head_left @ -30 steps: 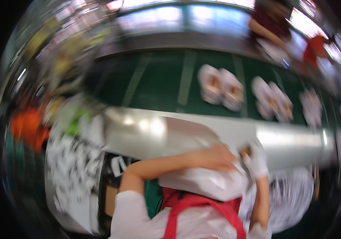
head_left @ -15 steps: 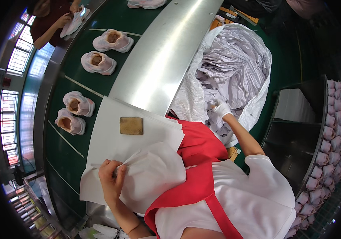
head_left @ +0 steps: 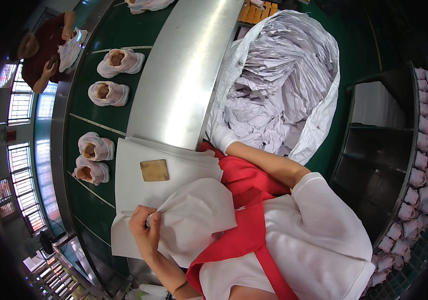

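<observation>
My bare left hand (head_left: pixel 145 230) is closed on the edge of a white paper sheet (head_left: pixel 196 205), which bulges up and curls toward my red apron. Under it lies a stack of white paper (head_left: pixel 129 165) with a small brownish rectangular block (head_left: pixel 154 170) on top. My right hand (head_left: pixel 222 138), in a white glove, is at the near left rim of a big white woven sack (head_left: pixel 319 135); its fingers cannot be made out. Crumpled and layered thin paper (head_left: pixel 279 85) fills the sack.
Left of a shiny metal ledge (head_left: pixel 174 75), a green conveyor (head_left: pixel 81 200) carries pale pink shoes (head_left: pixel 109 94). Across it a person (head_left: pixel 49 50) handles another shoe (head_left: pixel 72 49). On the right stands a dark rack (head_left: pixel 374 150) beside rows of wrapped bundles (head_left: pixel 418 177).
My right hand has moved left out of the middle of the sack to its near left rim. My left hand keeps hold of the paper sheet. The whole view has shifted slightly.
</observation>
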Demonstrator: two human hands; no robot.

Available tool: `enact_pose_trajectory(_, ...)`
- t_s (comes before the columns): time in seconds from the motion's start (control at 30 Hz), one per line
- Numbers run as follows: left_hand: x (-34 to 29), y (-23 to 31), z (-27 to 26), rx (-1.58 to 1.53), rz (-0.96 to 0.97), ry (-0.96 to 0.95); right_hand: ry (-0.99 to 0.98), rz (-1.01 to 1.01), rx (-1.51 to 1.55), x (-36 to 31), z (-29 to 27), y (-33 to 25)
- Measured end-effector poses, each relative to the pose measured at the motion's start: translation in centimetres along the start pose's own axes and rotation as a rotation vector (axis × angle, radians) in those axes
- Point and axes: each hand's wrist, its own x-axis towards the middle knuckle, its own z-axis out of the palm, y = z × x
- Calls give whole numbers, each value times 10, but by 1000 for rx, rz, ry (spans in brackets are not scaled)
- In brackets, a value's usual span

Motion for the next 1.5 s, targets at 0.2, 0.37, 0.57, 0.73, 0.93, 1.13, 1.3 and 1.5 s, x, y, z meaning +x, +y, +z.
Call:
enact_pose_trajectory(0.2, 3, -4, 3, -56, -41, -31, -266, -8, -112, 40, 33, 12)
enact_pose_trajectory(0.37, -1, -6, 2, -31, -27, -24, 21, -180, -300, 4, 37, 31)
enact_pose_trajectory(0.57, -8, -5, 2, -80, -23, -32, 96, 339, 296, -10, -25, 33)
enact_pose_trajectory(0.73, -4, 0, 2, -87, -1, -43, -91, 461, 272, 20, 6, 58)
enact_pose_trajectory(0.93, -14, -8, 1, -98, 58, -13, 307, 402, 773, -70, -32, 137)
enact_pose_trajectory(1.13, -16, -8, 0, -97, 61, -31, 495, 849, 366, -175, -44, 249)
enact_pose_trajectory(1.3, -18, -4, -3, -80, 70, -30, 582, 783, 178, -176, -71, 201)
enact_pose_trajectory(1.5, -17, 0, -6, -48, 153, -4, 266, 899, 157, -165, -77, 216)
